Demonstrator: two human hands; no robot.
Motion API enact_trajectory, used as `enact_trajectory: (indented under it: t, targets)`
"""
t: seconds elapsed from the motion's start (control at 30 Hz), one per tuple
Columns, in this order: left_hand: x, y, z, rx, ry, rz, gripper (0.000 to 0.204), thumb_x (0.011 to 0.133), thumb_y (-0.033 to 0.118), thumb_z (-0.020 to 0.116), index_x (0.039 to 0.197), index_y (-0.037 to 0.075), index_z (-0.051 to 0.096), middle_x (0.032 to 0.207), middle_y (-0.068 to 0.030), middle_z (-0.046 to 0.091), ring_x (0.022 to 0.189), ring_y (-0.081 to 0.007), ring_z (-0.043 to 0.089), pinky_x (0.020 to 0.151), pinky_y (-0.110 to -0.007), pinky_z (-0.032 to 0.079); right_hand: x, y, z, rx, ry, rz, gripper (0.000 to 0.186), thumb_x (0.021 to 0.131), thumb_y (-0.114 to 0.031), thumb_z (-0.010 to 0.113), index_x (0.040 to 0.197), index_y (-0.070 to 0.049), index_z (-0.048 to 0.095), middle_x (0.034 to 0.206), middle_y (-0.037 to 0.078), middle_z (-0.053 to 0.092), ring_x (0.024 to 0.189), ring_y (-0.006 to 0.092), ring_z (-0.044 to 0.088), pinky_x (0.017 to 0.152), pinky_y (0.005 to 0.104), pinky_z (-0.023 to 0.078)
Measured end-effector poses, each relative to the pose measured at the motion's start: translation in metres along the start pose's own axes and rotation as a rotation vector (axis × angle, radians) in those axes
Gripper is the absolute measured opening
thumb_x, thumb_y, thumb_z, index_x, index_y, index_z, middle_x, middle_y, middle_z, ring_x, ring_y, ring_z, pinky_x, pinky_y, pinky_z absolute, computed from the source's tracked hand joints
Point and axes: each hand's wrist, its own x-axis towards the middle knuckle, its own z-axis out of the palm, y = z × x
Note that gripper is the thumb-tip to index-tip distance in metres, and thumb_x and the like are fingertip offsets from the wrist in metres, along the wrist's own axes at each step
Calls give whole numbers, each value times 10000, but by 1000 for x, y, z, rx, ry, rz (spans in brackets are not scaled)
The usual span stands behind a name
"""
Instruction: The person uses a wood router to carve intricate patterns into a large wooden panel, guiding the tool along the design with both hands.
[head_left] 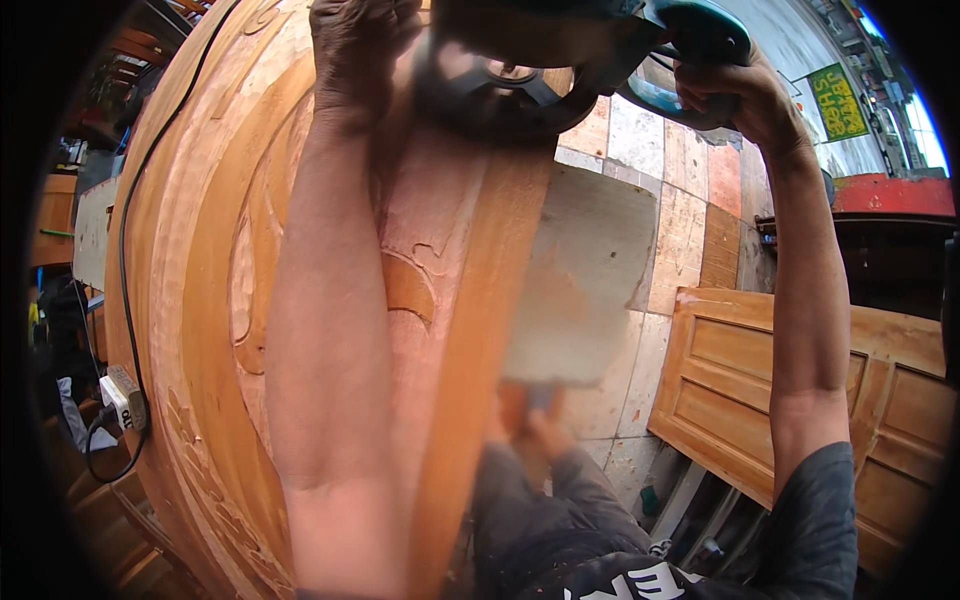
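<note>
A large carved wooden door panel lies lengthwise under my left arm, with raised curving patterns and a plain edge strip. Over its far right edge is a teal and dark power tool with a round ring-like base, blurred and cut off at the top; its exact kind is unclear. My right hand wraps round the tool's teal loop handle. Beside the tool, at the upper edge, my left hand is closed, and what its fingers grip is hidden.
A black cord runs along the panel's left edge to a white socket block. A paneled wooden door leans at the right. Below lie a grey board and floor tiles. A red ledge stands far right.
</note>
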Motion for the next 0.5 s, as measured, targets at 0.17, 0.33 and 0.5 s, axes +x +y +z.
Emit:
enact_trajectory:
  t: [0.17, 0.33, 0.5]
  targets:
    - [4, -1, -3, 69, 41, -21, 229, 1019, 422, 635, 967, 200, 629, 702, 113, 517, 543, 22, 405, 467, -162, 304, 5, -12, 1, 163, -57, 22, 563, 747, -18, 800, 1279, -2, 615, 885, 79, 668, 695, 143, 634, 586, 302, 507]
    - [4, -7, 2, 113, 117, 41, 229, 1023, 419, 633, 1017, 191, 639, 726, 111, 524, 554, 20, 418, 472, -165, 335, 7, -23, 15, 256, -158, 86, 574, 751, 42, 759, 1301, 6, 601, 844, 102, 646, 676, 155, 612, 561, 294, 471]
    - [7, -7, 4, 28, 37, 65, 233, 1029, 411, 624, 1048, 179, 632, 725, 106, 509, 564, 18, 424, 478, -160, 343, 11, -12, 0, 495, -365, 105, 616, 740, 73, 726, 1336, 12, 583, 842, 123, 647, 661, 169, 608, 558, 297, 469]
